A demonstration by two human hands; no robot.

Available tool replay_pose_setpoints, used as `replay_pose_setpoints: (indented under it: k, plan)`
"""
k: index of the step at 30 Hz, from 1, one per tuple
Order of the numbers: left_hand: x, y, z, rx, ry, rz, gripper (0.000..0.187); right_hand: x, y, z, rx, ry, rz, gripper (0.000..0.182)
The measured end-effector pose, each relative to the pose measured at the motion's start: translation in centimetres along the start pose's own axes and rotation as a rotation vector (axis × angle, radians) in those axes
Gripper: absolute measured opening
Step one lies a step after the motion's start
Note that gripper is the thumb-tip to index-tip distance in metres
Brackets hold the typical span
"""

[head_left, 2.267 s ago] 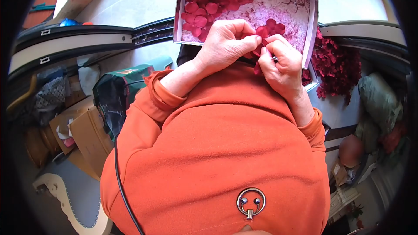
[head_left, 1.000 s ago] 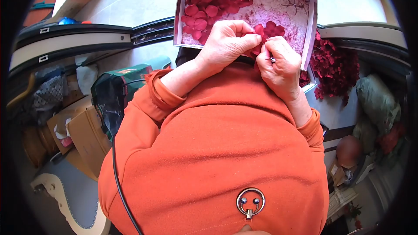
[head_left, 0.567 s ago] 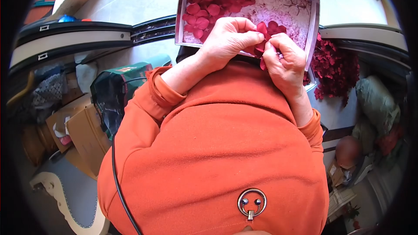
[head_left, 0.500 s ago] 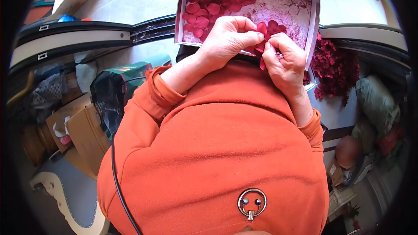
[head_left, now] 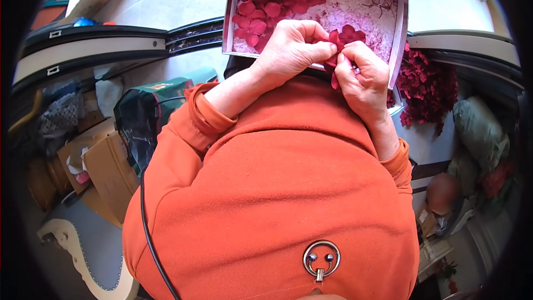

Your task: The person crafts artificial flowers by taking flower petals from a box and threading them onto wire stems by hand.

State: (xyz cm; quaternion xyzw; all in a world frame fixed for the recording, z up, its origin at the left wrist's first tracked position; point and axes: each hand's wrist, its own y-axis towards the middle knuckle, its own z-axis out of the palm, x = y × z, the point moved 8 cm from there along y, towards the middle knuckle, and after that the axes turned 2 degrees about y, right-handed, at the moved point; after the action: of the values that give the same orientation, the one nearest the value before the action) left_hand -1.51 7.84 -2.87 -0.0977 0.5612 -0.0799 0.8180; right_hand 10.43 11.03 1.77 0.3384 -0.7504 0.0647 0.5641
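Observation:
Both hands meet over the near edge of a shallow box (head_left: 400,33) on my lap. My left hand (head_left: 291,50) pinches a red artificial flower (head_left: 351,34) between thumb and forefinger. From the other side my right hand (head_left: 363,72) grips the same flower, its fingers curled in; the part between the fingertips is hidden. Some petals show above the hands and some below. Loose red artificial flowers (head_left: 258,8) fill the left side of the box. Thin dark stems (head_left: 380,3) lie at its far right, over a pale, pink-speckled bottom.
A heap of dark red flowers (head_left: 427,89) lies right of the box. To the left are a green and black bag (head_left: 150,114) and cardboard boxes (head_left: 111,161). A black cable (head_left: 145,211) runs down my left side. Door tracks (head_left: 194,36) cross behind the lap.
Hardly anything differs. My left hand has shifted very slightly at the flower, and both hands keep their pinch.

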Motion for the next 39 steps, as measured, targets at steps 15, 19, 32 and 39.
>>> replay_pose_setpoints:
  k: [15,19,32,39]
  plan:
    - [-0.2,-0.3,0.0,-0.019,-0.048,-0.011,0.009,1.4,0.6,-2.2,-0.101,0.009,-0.111,0.014]
    - [-1.1,-0.8,-0.7,0.074,0.343,0.046,0.009,0.8,0.1,-1.2,0.119,0.268,0.002,0.017]
    - [-5.1,-3.9,-7.4,-0.212,1.833,0.489,0.009,1.9,0.2,1.2,0.319,0.198,-0.02,0.013]
    - [-6.9,-3.9,-5.1,-0.255,1.728,0.642,0.01,1.0,0.7,2.2,0.33,0.209,0.092,0.009]
